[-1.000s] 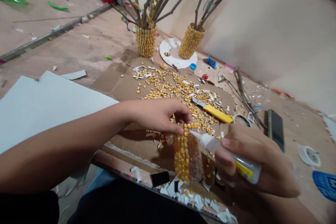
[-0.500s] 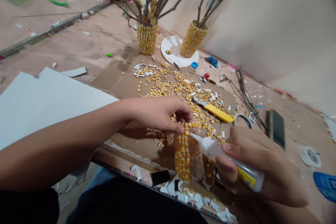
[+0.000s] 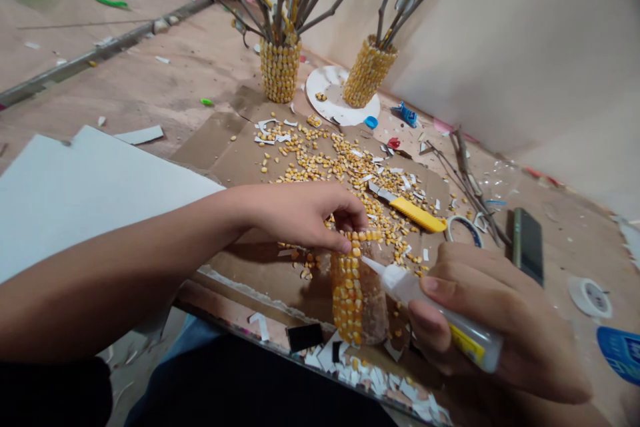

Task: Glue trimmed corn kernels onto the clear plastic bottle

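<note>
My left hand (image 3: pixel 320 217) grips the top rim of a small upright cup (image 3: pixel 349 293), thumb outside and fingers over the far side. Rows of yellow corn kernels cover the cup's left part and its rim; the right part is bare and looks brownish and clear. In my right hand (image 3: pixel 493 313) is a clear glue bottle (image 3: pixel 407 283) with a white nozzle and a yellow label. Its tip points left, at the edge of the kernel rows, touching or very close to the bare wall. Loose corn kernels (image 3: pixel 325 163) lie spread on the cardboard behind the cup.
A yellow utility knife (image 3: pixel 417 215) lies beyond the cup, with a tape roll (image 3: pixel 464 230) and a phone (image 3: pixel 528 245) to the right. Two kernel-covered pots (image 3: pixel 280 73) with branches stand behind. White board (image 3: pixel 100 200) is at left; paper scraps (image 3: pixel 380 383) line the front edge.
The glue bottle's tip has moved slightly down along the edge of the kernels, with my right hand. My left hand keeps its place on the cup.
</note>
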`<state>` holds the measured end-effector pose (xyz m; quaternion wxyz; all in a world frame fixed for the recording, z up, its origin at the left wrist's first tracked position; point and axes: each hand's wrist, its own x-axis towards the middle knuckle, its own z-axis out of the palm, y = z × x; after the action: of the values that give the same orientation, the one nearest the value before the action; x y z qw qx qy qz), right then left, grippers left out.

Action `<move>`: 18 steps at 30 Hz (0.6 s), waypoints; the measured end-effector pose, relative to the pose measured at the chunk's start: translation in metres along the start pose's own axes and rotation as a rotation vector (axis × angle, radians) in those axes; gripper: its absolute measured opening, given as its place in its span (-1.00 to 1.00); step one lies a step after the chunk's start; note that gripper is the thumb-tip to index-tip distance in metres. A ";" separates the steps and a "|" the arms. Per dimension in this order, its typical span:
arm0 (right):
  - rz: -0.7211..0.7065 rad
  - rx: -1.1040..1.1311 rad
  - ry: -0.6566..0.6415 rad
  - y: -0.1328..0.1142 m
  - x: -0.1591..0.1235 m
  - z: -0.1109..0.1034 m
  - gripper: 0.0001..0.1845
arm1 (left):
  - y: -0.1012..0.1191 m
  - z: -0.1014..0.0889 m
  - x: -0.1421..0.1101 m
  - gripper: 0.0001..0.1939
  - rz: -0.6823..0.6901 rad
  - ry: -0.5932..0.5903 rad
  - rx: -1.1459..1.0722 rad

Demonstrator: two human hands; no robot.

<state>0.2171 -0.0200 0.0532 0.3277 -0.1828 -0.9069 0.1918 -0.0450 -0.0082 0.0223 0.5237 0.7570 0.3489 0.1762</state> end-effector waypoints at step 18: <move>-0.129 0.002 -0.182 -0.001 0.009 -0.012 -0.70 | -0.001 0.000 0.000 -0.85 -0.003 -0.001 -0.015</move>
<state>0.2179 -0.0144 0.0668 0.2559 -0.1057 -0.9426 0.1869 -0.0453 -0.0083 0.0218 0.5299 0.7526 0.3483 0.1775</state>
